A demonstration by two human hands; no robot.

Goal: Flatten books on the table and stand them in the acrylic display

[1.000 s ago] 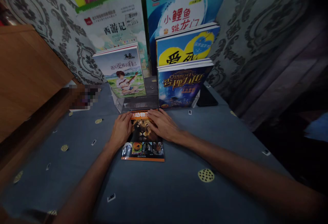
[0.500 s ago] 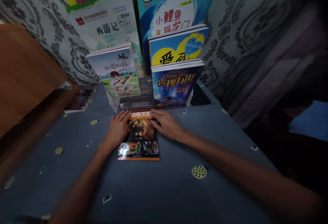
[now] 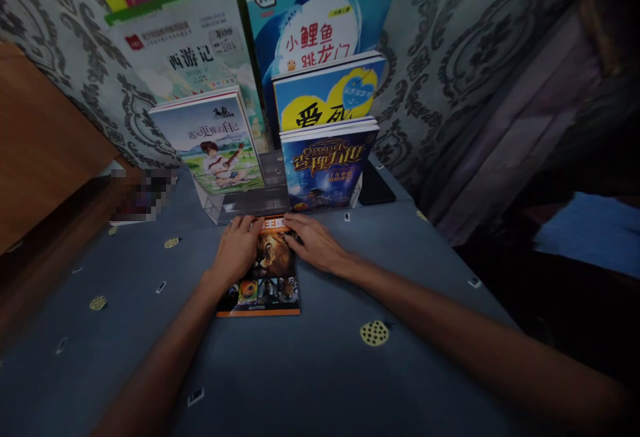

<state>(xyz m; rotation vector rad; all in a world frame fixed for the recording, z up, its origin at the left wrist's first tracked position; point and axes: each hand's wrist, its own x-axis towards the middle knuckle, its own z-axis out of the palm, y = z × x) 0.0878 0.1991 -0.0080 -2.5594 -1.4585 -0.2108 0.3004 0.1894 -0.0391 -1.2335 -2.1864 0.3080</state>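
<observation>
A small book (image 3: 270, 287) with an orange-bordered cover and a lion's face lies flat on the patterned blue-grey cloth, its top edge close to a clear stand. Over the upper left of its cover lies my left hand (image 3: 240, 244), palm down, hiding part of the title. My right hand (image 3: 315, 240) rests at the upper right corner, fingertips touching the top of the cover and thumb pointing inward. Both hands have fingers laid out rather than wrapped round the book. The fingers' undersides are hidden.
Behind the hands, the clear stand (image 3: 213, 205) bears several upright books, including a guitar-player cover (image 3: 220, 147) and a dark blue one (image 3: 325, 170). A black flat object (image 3: 377, 184) lies right of it. A blurred-out item (image 3: 140, 200) sits left, near a wooden panel (image 3: 45, 137).
My left hand has slid rightward over the cover and now hides part of the title. My right hand stays at the corner. The whole view has shifted slightly.
</observation>
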